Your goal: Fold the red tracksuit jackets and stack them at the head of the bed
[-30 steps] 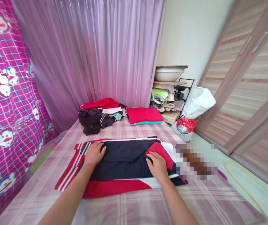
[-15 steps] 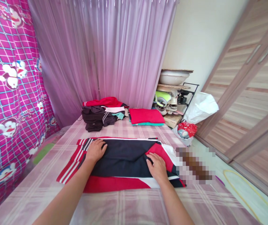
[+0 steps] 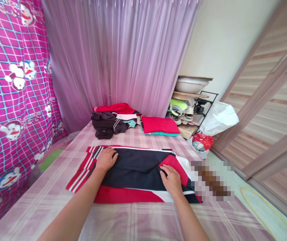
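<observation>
A partly folded jacket [image 3: 135, 167] in navy, red and white lies flat on the bed, its striped red-and-white trim toward the left. My left hand [image 3: 106, 159] rests on the navy cloth beside the striped end, palm down with the fingers loosely stretched. On the right part of the jacket, where navy meets a red panel, my right hand [image 3: 170, 178] lies with its fingers spread. Neither hand grips the cloth. Red fabric shows below the navy layer along the near edge.
Behind the jacket are a heap of dark clothes [image 3: 103, 124] and a folded red garment [image 3: 160, 125] on a teal one. A shoe rack [image 3: 210, 108], a white bag [image 3: 220, 117] and a wooden wardrobe [image 3: 261, 124] stand right of the plaid bed [image 3: 123, 221]. A blurred patch covers something at its right edge.
The whole view has shifted slightly, so everything appears a little farther right. Both hands stay at the same spots on the jacket, which keeps its shape.
</observation>
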Motion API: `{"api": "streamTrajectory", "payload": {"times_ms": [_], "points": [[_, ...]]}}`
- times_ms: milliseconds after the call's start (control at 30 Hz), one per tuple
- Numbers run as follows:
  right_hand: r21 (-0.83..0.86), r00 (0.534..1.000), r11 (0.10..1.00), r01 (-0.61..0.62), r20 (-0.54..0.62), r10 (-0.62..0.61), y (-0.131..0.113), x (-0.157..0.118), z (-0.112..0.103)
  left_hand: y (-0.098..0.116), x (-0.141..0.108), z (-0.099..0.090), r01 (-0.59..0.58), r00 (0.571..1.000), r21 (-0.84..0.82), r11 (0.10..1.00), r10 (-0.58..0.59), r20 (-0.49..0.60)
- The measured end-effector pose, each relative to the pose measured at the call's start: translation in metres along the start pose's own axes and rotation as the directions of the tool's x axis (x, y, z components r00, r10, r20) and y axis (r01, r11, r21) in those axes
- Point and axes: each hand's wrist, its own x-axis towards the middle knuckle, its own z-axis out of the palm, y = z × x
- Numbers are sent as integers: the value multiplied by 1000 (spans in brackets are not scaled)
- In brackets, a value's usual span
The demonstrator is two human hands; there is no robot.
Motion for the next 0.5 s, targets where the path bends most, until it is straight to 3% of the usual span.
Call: {"api": "streamTrajectory", "payload": {"times_ms": [500], "points": [[22,1000,1000,-6,-10,6,2,-1,2,1,0,-4,-17,1000,19,1000,16,25]]}}
